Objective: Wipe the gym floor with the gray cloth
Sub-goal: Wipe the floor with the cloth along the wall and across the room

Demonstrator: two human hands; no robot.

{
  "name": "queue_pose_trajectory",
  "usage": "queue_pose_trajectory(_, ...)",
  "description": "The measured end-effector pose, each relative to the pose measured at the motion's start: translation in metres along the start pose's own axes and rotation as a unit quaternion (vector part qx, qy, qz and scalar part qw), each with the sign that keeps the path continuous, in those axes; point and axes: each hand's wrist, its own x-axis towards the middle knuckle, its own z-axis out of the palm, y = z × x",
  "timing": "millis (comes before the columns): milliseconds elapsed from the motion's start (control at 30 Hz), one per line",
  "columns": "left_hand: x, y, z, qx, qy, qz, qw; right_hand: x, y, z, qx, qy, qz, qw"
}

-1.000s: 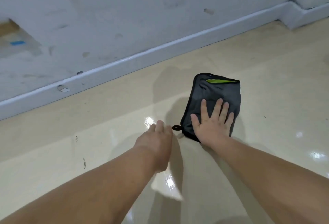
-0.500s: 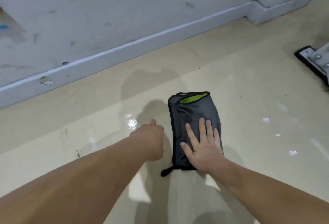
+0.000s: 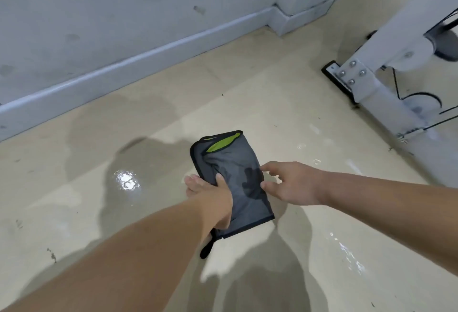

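The gray cloth [image 3: 238,163] is folded into a soft oblong, held low over the floor [image 3: 247,93] in the middle of the view. It has black piping round its edges, a lime-green layer [image 3: 220,144] showing at the far fold, and a black loop tab [image 3: 207,249] hanging from the near corner.

The left hand [image 3: 213,197] reaches in along a straight forearm. Its grip is pinched on the cloth's left edge, with the thumb [image 3: 220,180] on top and the fingers [image 3: 193,183] beneath. The right hand [image 3: 290,183] comes in from the right, its grip loosely spread. Its thumb and forefinger are at the cloth's right edge, and whether they touch it cannot be told. Its shadow falls on the fabric.

The floor is glossy beige with darker wet patches and bright glints. A pale baseboard [image 3: 148,56] runs under a scuffed whitish wall [image 3: 124,2]. At the right stands a white metal machine frame [image 3: 376,93] with round bolts [image 3: 352,72].
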Motion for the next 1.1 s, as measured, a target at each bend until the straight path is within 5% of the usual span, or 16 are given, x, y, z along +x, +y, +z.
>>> queue_pose_trajectory(133, -0.013, 0.002, -0.005, 0.039, 0.007, 0.044, 0.998, -0.010, -0.018, -0.012, -0.076, -0.067, 0.055, 0.993)
queue_pose_trajectory(300, -0.018, -0.005, -0.013, 0.088, -0.012, 0.063, 0.994, 0.014, -0.030, 0.005, -0.108, -0.050, 0.026, 0.993)
queue_pose_trajectory(533, 0.001, -0.047, -0.029, 0.056, 0.266, 0.093, 0.958, 0.066, -0.009, 0.066, -0.043, 0.003, -0.128, 0.991)
queue_pose_trajectory(733, 0.013, -0.058, -0.022, 0.054, 0.302, 0.059, 0.950, 0.127, 0.007, 0.099, -0.189, 0.013, -0.205, 0.960)
queue_pose_trajectory(900, 0.022, -0.032, -0.041, 0.030, 0.307, -0.023, 0.951, 0.201, 0.005, 0.036, -0.251, 0.032, -0.279, 0.926)
queue_pose_trajectory(1100, 0.030, 0.021, -0.062, -0.125, 0.315, -0.045, 0.940, 0.264, 0.020, -0.044, -0.199, 0.079, -0.262, 0.941)
